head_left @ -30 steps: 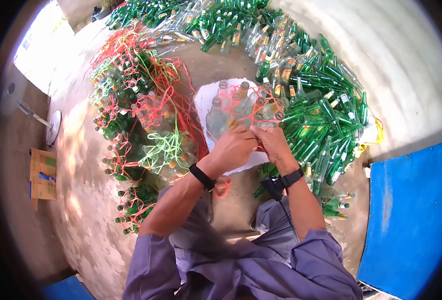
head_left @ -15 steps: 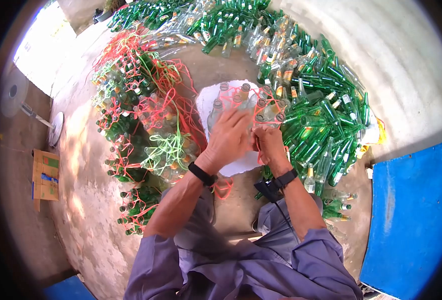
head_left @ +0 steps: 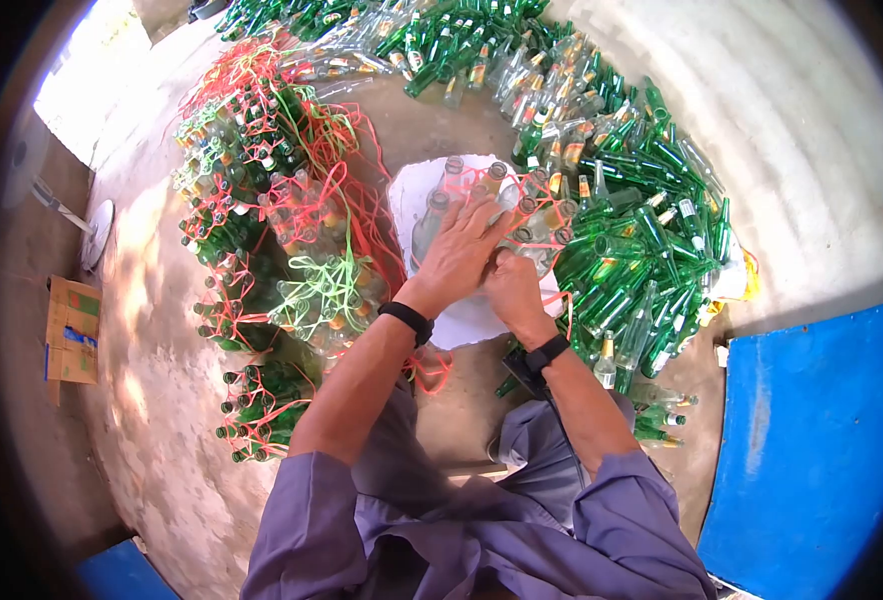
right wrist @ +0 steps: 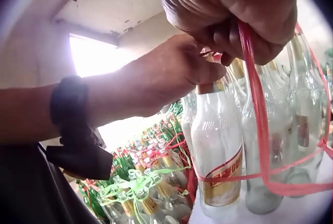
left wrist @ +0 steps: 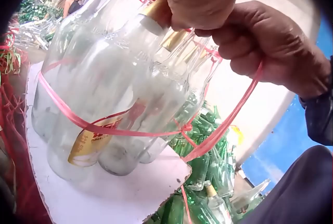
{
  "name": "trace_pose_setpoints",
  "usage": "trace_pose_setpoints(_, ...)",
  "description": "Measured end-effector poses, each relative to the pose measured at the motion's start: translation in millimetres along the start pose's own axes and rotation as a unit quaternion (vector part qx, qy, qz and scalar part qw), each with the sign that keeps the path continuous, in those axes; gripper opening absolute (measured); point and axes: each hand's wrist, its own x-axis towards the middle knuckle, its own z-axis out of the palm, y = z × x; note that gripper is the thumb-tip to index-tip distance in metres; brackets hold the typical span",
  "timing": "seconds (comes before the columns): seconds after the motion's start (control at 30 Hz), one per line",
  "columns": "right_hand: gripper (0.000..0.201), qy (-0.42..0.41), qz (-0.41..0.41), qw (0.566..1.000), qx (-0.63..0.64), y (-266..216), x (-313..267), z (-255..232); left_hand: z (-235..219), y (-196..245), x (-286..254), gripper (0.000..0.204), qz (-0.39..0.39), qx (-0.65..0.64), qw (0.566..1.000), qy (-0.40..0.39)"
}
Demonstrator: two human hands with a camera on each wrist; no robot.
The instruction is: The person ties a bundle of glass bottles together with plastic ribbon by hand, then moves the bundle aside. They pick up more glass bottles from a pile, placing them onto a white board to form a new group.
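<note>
You are tying a cluster of clear glass bottles [head_left: 482,205] with red plastic string [left wrist: 156,130] on a white board [head_left: 462,320].

Your right hand [head_left: 510,285] is pinching the red string in curled fingers, pulling it taut; your left hand [head_left: 459,252] is resting flat, fingers spread, over the gold-capped bottle tops. The bottles are standing upright, bunched together, string circling their bodies. Their gold-and-red labels are showing red characters, too blurred to read. Loose green bottles [head_left: 642,240] are lying just beside the board, and strung bundles [head_left: 292,260] are standing opposite.
</note>
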Motion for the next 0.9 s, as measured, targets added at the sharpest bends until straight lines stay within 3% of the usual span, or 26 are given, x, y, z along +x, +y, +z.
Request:
trace_pose_setpoints(0.07,0.011,-0.008,-0.059,0.998,-0.019,-2,0,1,-1,-3,1,0.060,0.015,-0.009,1.000,-0.017)
trace_pose_setpoints(0.27,0.011,-0.058,-0.084,0.986,-0.130,7,-3,-6,2,-4,0,0.064,0.005,-0.032,0.999,-0.024)
trace_pose_setpoints(0.5,0.017,-0.037,-0.095,0.992,-0.075,-15,-10,-14,4,-4,-3,0.062,-0.004,-0.037,0.999,-0.019)
trace_pose_setpoints(0.57,0.017,-0.017,-0.139,0.988,-0.066,-29,3,-24,7,-7,-3,0.057,0.008,-0.031,1.000,0.000)
trace_pose_setpoints(0.7,0.017,-0.033,-0.080,0.995,-0.047,-27,26,-47,15,-10,-2,0.069,0.000,-0.032,0.999,-0.010)
trace_pose_setpoints(0.77,0.016,-0.036,0.010,0.999,0.021,-22,40,-57,10,-5,2,0.069,-0.017,0.012,0.999,-0.049)
trace_pose_setpoints(0.9,0.020,-0.026,-0.015,0.998,0.063,-15,65,-67,8,-4,4,0.068,-0.008,0.004,0.999,-0.031)
